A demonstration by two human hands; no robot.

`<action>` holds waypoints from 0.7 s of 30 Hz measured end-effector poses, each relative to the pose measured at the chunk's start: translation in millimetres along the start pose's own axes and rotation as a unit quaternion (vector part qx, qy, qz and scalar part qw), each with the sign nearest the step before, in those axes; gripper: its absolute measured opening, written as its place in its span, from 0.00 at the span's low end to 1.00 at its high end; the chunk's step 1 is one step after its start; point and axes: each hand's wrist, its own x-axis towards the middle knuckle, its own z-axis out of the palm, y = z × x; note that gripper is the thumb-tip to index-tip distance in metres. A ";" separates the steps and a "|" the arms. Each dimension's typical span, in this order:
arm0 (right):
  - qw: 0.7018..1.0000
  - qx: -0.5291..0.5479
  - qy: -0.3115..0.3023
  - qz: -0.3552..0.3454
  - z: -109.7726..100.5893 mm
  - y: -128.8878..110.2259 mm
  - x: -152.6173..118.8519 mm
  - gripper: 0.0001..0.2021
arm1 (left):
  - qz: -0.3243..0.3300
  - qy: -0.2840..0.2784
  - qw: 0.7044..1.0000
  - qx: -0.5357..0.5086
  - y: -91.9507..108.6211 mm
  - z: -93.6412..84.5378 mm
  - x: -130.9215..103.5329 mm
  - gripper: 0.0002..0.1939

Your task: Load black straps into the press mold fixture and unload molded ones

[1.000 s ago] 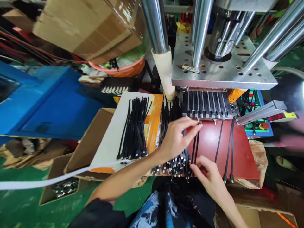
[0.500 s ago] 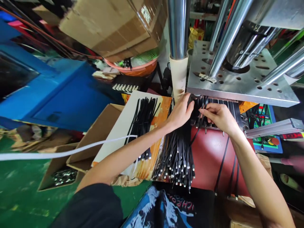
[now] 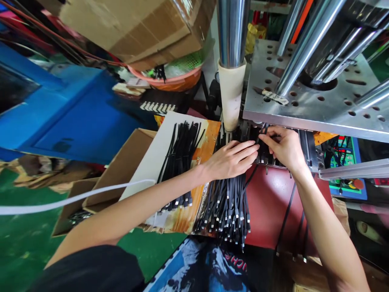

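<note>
My right hand (image 3: 284, 148) pinches a black cable (image 3: 253, 173) between thumb and forefinger, over the front of the black metal mould (image 3: 310, 150) beneath the press plate. My left hand (image 3: 234, 159) lies palm down with its fingers stretched out. Its fingertips reach the mould's left end, close to the right fingertips; its thumb is hidden. Below that hand a thick bundle of black cables (image 3: 229, 209) with pale metal plug ends hangs toward me. Several cables (image 3: 285, 215) run from the mould over the red mat (image 3: 270, 207).
A steel press plate (image 3: 319, 105) overhangs the mould, beside a post with a white sleeve (image 3: 232, 93). Left, more black cables (image 3: 182, 158) lie on a white board (image 3: 152, 150). Cardboard boxes (image 3: 121, 162), a blue machine (image 3: 75, 117) and a green control panel (image 3: 343, 170) stand around.
My left hand has come down and right from beside the white sleeve, its fingers now stretched toward my right hand. My right hand stays at the mould, still pinching the cable. The view has shifted slightly.
</note>
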 end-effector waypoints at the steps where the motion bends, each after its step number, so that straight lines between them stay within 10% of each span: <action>1: 1.000 0.020 -0.001 0.001 0.2 2.1 0.6 0.15 | -0.010 -0.006 1.000 0.014 4.8 -0.2 0.1 0.22; 10: 0.979 -0.145 0.130 -0.061 0.8 -2.5 -19.7 0.13 | -0.149 -0.042 0.987 0.045 52.7 6.6 8.0 0.27; 15: 0.912 -0.390 0.013 -0.128 -4.6 -9.2 -57.3 0.24 | -0.172 -0.062 0.983 0.027 59.8 0.7 19.2 0.35; 21: 0.866 -0.495 0.006 -0.073 6.9 -15.0 -10.7 0.27 | -0.209 -0.074 0.975 0.035 30.8 -13.2 52.6 0.32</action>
